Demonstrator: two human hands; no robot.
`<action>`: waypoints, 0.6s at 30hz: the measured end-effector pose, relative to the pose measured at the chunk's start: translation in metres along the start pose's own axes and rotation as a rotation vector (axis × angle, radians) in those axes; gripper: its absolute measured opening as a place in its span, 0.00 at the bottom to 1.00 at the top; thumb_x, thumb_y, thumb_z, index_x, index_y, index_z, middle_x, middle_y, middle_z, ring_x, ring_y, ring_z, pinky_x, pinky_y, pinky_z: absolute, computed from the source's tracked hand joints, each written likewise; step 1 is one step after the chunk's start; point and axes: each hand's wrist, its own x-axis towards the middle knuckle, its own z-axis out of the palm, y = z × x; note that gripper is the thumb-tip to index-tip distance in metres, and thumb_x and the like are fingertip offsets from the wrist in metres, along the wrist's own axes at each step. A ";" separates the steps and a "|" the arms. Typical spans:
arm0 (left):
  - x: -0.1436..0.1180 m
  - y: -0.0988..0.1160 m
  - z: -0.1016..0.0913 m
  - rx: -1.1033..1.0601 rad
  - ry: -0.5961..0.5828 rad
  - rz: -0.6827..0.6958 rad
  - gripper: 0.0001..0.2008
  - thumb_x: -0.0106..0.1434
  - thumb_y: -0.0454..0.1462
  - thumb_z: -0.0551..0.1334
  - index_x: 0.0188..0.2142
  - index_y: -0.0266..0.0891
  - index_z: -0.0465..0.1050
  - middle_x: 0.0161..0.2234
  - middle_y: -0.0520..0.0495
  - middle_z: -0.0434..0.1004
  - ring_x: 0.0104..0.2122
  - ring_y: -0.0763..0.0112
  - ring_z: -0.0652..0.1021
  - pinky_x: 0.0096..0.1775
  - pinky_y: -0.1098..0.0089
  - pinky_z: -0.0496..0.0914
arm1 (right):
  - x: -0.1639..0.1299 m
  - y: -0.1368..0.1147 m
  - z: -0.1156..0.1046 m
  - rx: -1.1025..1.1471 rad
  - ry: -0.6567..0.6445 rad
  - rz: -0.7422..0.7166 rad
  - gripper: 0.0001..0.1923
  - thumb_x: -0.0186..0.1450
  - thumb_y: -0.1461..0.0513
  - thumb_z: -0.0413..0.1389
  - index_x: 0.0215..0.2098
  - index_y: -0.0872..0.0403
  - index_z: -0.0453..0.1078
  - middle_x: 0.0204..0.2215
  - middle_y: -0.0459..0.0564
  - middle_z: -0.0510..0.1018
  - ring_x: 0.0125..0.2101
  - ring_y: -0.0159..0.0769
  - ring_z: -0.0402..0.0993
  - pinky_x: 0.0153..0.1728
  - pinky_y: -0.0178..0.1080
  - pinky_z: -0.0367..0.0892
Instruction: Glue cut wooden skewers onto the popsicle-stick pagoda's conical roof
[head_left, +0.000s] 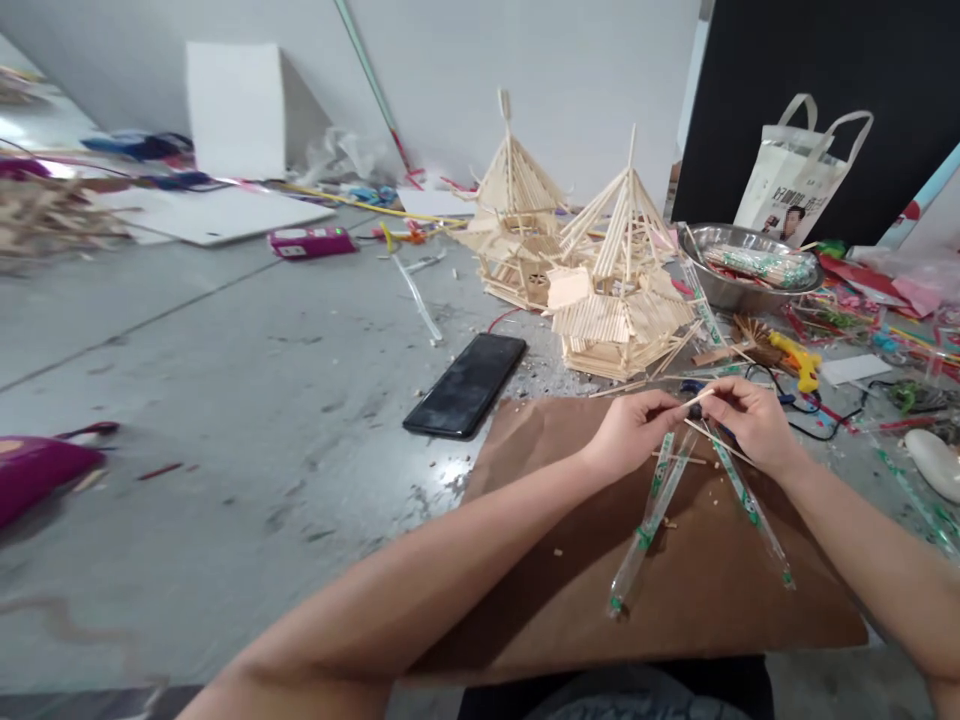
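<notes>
A short, thin wooden stick [699,398] is pinched between the fingertips of my left hand [634,432] and my right hand [754,425]. Both hands are closed, held close together over a brown board [540,560]. Below them lie clear plastic chopstick wrappers [649,535] with green print, and another wrapper [750,505] slants under my right hand. A loose wooden stick [724,443] rests among them. Just beyond the board stands a small pavilion model [626,320] made of wooden sticks, its pointed roof partly open. A second pavilion model [514,220] is behind it.
A black phone [466,385] lies on the grey floor left of the board. At the right are a yellow glue gun [799,360], a metal bowl [739,290] holding wrapped chopsticks, and a white bag [795,185]. A purple power strip [313,243] sits farther back.
</notes>
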 end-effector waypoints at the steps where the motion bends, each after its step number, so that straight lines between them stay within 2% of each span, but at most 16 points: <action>1: 0.003 0.002 -0.003 -0.048 0.024 -0.010 0.08 0.53 0.39 0.61 0.24 0.36 0.72 0.21 0.52 0.70 0.22 0.79 0.66 0.26 0.75 0.62 | 0.007 -0.006 0.001 0.003 -0.003 -0.005 0.10 0.55 0.56 0.56 0.26 0.55 0.67 0.19 0.43 0.69 0.20 0.27 0.63 0.24 0.33 0.62; 4: 0.018 0.010 -0.016 -0.214 0.088 -0.063 0.11 0.52 0.42 0.61 0.22 0.36 0.70 0.15 0.56 0.62 0.16 0.83 0.61 0.20 0.77 0.56 | 0.033 -0.024 0.007 -0.002 0.023 -0.030 0.09 0.54 0.57 0.56 0.27 0.55 0.67 0.18 0.41 0.67 0.19 0.25 0.60 0.23 0.32 0.60; 6: 0.031 0.015 -0.027 -0.334 0.175 -0.067 0.13 0.52 0.44 0.62 0.22 0.36 0.68 0.14 0.58 0.59 0.13 0.84 0.58 0.17 0.78 0.51 | 0.053 -0.034 0.010 0.011 0.080 -0.075 0.10 0.55 0.57 0.56 0.28 0.55 0.66 0.19 0.41 0.66 0.19 0.25 0.60 0.23 0.32 0.60; 10: 0.057 0.022 -0.045 -0.571 0.373 -0.088 0.13 0.49 0.43 0.64 0.23 0.36 0.65 0.15 0.59 0.60 0.10 0.86 0.57 0.14 0.78 0.47 | 0.091 -0.052 0.017 0.051 0.181 -0.160 0.09 0.54 0.58 0.56 0.29 0.55 0.65 0.20 0.41 0.66 0.18 0.23 0.59 0.20 0.30 0.57; 13: 0.068 0.026 -0.049 -0.675 0.406 -0.114 0.14 0.48 0.43 0.64 0.23 0.36 0.63 0.14 0.60 0.58 0.09 0.86 0.56 0.14 0.78 0.47 | 0.109 -0.063 0.023 0.088 0.135 -0.110 0.08 0.55 0.59 0.55 0.31 0.56 0.64 0.16 0.39 0.64 0.16 0.23 0.58 0.17 0.29 0.54; 18: 0.077 0.031 -0.050 -0.747 0.393 -0.091 0.13 0.50 0.42 0.64 0.24 0.35 0.64 0.13 0.60 0.57 0.09 0.87 0.57 0.14 0.78 0.48 | 0.126 -0.075 0.033 0.066 0.056 -0.022 0.12 0.55 0.61 0.55 0.36 0.58 0.65 0.10 0.37 0.64 0.10 0.21 0.54 0.13 0.28 0.49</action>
